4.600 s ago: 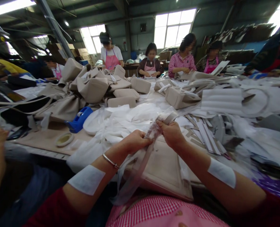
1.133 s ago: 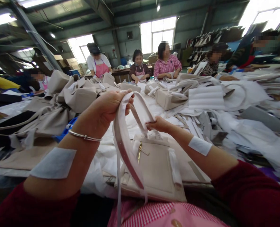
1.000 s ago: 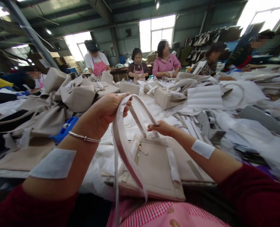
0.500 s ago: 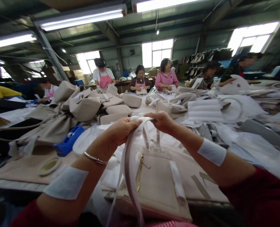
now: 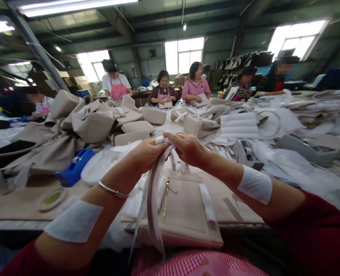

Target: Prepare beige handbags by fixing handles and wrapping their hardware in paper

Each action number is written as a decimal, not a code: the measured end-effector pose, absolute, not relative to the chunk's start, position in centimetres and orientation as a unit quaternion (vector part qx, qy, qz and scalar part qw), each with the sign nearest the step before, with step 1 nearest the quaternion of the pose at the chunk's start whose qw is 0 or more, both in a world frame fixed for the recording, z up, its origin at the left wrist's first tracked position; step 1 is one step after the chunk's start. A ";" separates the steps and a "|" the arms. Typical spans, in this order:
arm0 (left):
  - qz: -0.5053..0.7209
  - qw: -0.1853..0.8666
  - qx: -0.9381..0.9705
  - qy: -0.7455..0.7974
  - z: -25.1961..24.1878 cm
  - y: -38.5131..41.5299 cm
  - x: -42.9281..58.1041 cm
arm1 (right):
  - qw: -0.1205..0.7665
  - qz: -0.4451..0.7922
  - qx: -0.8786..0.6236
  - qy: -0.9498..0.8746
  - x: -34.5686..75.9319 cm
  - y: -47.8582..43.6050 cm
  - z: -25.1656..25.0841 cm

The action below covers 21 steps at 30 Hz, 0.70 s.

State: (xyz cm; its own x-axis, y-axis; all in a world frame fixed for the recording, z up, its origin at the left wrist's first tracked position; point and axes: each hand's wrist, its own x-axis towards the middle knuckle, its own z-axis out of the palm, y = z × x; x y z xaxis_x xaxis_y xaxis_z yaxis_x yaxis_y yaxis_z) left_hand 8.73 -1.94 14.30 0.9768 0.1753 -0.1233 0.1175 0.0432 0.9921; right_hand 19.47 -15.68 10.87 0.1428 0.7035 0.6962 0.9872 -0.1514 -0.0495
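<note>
My left hand [image 5: 147, 155] pinches a long beige strap [image 5: 151, 195] near its upper end, and white wrapping film hangs along it. Close against it, my right hand [image 5: 188, 147] grips the white film at the strap's top, its fingertips touching the left thumb. The strap curves down in front of a beige bag [image 5: 183, 207] lying on the table edge nearest me. On the bag are a gold zipper [image 5: 166, 198] and a white-wrapped piece [image 5: 207, 205] along its right side. The bag's handles are partly hidden behind my hands.
A blue tape dispenser [image 5: 75, 166] and a tape roll [image 5: 51, 199] sit to the left. Beige bags [image 5: 92, 122] are heaped beyond them. A grey tape dispenser [image 5: 306, 150] and white film [image 5: 299, 180] lie to the right. Several co-workers sit or stand across the table.
My right hand has come in closer to the left and turned, its fingers now folded over the film at the strap's top. The whole view has shifted slightly.
</note>
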 end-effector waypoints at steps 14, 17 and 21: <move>0.125 0.718 0.663 0.172 17.4 0.7 9.0 | 0.537 0.138 -0.764 -0.331 24.7 -17.1 -6.4; 0.104 0.732 0.659 0.142 17.6 1.2 9.0 | 0.518 0.117 -0.779 -0.334 25.0 -18.3 -5.6; 0.066 0.726 0.676 0.111 17.3 0.9 9.1 | 0.523 0.054 -0.756 -0.389 24.8 -17.8 -0.4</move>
State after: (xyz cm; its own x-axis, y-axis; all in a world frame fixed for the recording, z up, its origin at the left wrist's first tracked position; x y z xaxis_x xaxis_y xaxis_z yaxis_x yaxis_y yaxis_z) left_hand 9.15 0.89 17.33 0.9666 0.2458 -0.0722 0.0546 0.0778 0.9955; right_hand 24.78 -17.84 -0.40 0.6910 0.6452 0.3261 0.5324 -0.1491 -0.8333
